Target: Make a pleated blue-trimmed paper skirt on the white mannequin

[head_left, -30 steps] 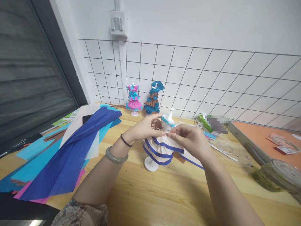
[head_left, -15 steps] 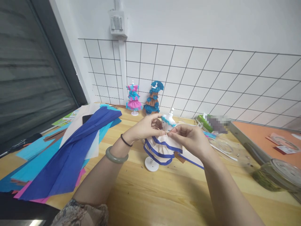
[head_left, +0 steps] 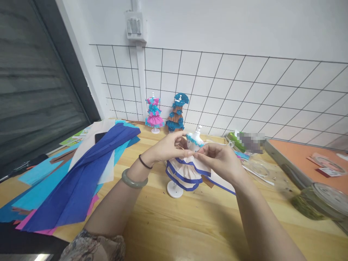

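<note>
A small white mannequin (head_left: 196, 137) on a round stand (head_left: 174, 189) wears a cream paper dress (head_left: 185, 170) with blue-edged ruffles. My left hand (head_left: 168, 148) grips the waist of the dress from the left, fingers closed around it. From the right, my right hand (head_left: 220, 159) pinches the paper at the waist with thumb and forefinger. The fingertips of both hands meet at the front of the waist.
Sheets of blue, cyan, white and pink tissue paper (head_left: 78, 177) lie at the left of the wooden table (head_left: 190, 228). Two dressed mannequins, a pink one (head_left: 154, 115) and a brown-and-teal one (head_left: 177, 113), stand by the wire grid. An orange board (head_left: 304, 156) and a round container (head_left: 323, 204) sit at right.
Both hands stay at the dress waist; the right fingertips have shifted slightly while pinching the paper. Nothing else has moved.
</note>
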A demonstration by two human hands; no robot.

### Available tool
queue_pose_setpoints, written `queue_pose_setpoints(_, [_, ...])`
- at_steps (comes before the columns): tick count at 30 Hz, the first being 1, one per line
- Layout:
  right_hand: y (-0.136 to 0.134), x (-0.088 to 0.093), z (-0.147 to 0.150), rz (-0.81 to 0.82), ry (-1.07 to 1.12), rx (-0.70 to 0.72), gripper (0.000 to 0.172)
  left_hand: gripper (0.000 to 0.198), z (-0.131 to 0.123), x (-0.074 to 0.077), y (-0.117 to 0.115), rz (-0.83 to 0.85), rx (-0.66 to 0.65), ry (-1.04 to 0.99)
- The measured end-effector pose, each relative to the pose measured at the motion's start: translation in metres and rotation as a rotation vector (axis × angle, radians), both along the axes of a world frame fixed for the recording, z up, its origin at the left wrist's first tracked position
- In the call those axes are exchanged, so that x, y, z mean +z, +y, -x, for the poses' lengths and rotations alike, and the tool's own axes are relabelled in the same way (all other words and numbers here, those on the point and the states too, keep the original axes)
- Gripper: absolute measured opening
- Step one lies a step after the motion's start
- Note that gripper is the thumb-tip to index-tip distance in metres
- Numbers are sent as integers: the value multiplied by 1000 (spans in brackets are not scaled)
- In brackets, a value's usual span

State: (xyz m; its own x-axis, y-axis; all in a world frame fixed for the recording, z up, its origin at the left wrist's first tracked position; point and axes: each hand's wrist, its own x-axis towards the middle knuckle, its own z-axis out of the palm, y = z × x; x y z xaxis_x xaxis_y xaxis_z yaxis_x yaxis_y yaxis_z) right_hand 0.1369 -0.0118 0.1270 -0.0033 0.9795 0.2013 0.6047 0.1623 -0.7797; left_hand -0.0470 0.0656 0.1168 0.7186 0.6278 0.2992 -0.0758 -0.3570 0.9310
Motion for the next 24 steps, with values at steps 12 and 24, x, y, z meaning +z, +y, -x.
queue_pose_setpoints(12, [4, 0, -5, 36, 48, 71, 32, 50, -6, -6, -1, -81, 165, -17])
queue_pose_setpoints(24, [-7, -1, 7, -552, -427, 263, 23, 37, 0, 0, 4, -69, 227, -104])
